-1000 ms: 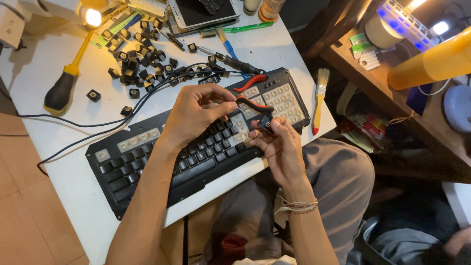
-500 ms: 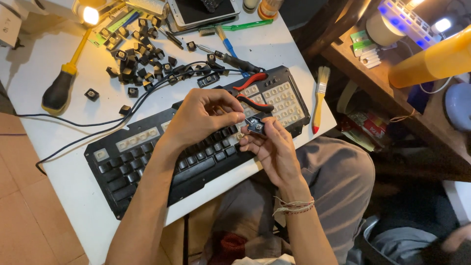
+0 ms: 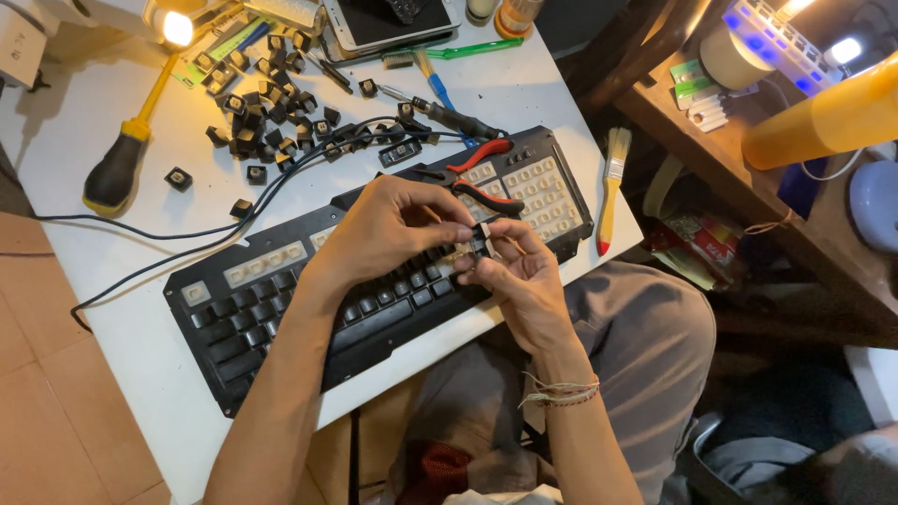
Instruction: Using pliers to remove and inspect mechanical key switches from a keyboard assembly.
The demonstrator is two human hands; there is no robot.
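- Head view, looking down on a white table (image 3: 112,374) with 2 bare hands meeting over 1 black keyboard (image 3: 281,309).
- Keyboard lying slantwise, long axis running from lower left up to upper right, number pad end pointing toward the far right table corner, near edge hanging just past the table edge over the lap.
- Left hand (image 3: 393,229) curled over the keyboard's middle, fingertips pinched together on 1 small keycap (image 3: 484,241).
- Right hand (image 3: 524,271) palm up just beside it, thumb and fingers closed on the same keycap from the other side; both hands touching.
- Keycap held just above the keys, left of the number pad; which way it faces, too small to tell.
- Loose black keycaps (image 3: 271,103) scattered in 1 heap beyond the keyboard, too many and too overlapped to count.
- 1 pair of red-handled pliers (image 3: 482,173) resting on the keyboard's upper right.
- 1 paintbrush (image 3: 613,182) right of the keyboard, bristles pointing away.
- 1 yellow-and-black screwdriver (image 3: 126,154) at far left, handle nearest.
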